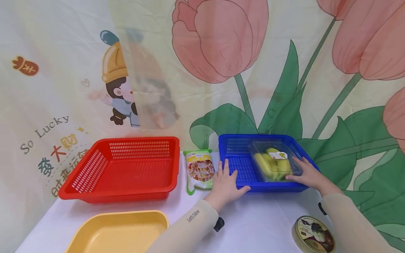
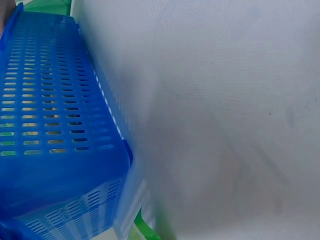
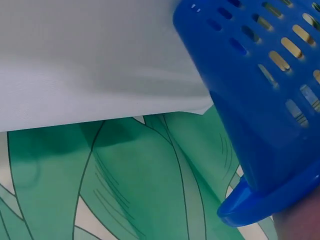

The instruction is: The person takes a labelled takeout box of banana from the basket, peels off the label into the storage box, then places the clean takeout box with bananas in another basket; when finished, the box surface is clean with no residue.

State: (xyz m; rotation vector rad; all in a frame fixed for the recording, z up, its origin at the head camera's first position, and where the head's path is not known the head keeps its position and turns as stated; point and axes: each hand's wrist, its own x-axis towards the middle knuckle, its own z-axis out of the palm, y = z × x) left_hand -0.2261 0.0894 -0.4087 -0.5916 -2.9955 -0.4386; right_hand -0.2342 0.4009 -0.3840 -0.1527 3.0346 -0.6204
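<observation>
A clear plastic box [image 1: 272,165] of yellow-green fruit, with a white label on its lid, sits in the right part of the blue basket [image 1: 243,168]. My right hand [image 1: 308,175] is at the box's right side, its fingers and thumb spread along that edge. Over the basket's front left corner, my left hand [image 1: 227,186] has its fingers spread and holds nothing. A green-and-white snack packet [image 1: 200,168] lies just left of that hand. In the right wrist view, part of the right hand [image 3: 300,220] shows below the basket rim.
A red basket [image 1: 136,175] stands to the left, with a yellow tray [image 1: 126,232] in front of it. A round tin [image 1: 314,234] with a printed lid is near my right forearm. A tulip-print curtain [image 1: 221,42] hangs behind the white table [image 1: 262,218].
</observation>
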